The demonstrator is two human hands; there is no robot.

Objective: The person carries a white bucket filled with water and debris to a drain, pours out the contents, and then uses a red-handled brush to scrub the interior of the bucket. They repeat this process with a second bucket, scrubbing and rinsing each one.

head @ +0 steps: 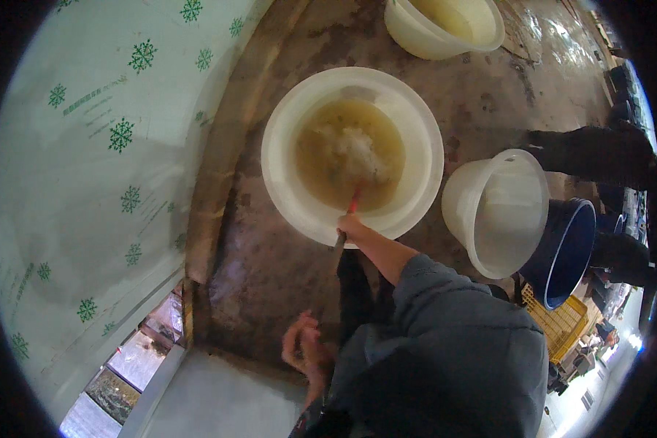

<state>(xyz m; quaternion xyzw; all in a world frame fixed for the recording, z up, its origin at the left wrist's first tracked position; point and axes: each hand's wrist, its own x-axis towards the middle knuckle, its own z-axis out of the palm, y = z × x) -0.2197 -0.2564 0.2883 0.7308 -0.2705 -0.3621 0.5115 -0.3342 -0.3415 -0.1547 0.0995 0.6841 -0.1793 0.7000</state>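
A large round off-white plastic tub [276, 169] stands on the floor before me, with cloudy yellowish-brown liquid [320, 159] in it and a whitish, foamy patch at its middle. My right hand [350, 226] grips a long handle [339, 249] above the tub's near rim. Beyond the fist a red part [354, 201] of this tool slants down into the liquid; its far end is hidden there. Lower left, near my body, my left hand [306, 347] is blurred with its fingers curled; whether it touches the handle cannot be made out.
Another tub [416, 38] with yellowish liquid stands at the top. To the right are a tilted-looking whitish tub [460, 202], a dark blue tub [536, 268] and a yellow plastic crate [564, 328]. A wall panel printed with green snowflakes [121, 135] rises at the left. The brown floor [493, 104] looks wet.
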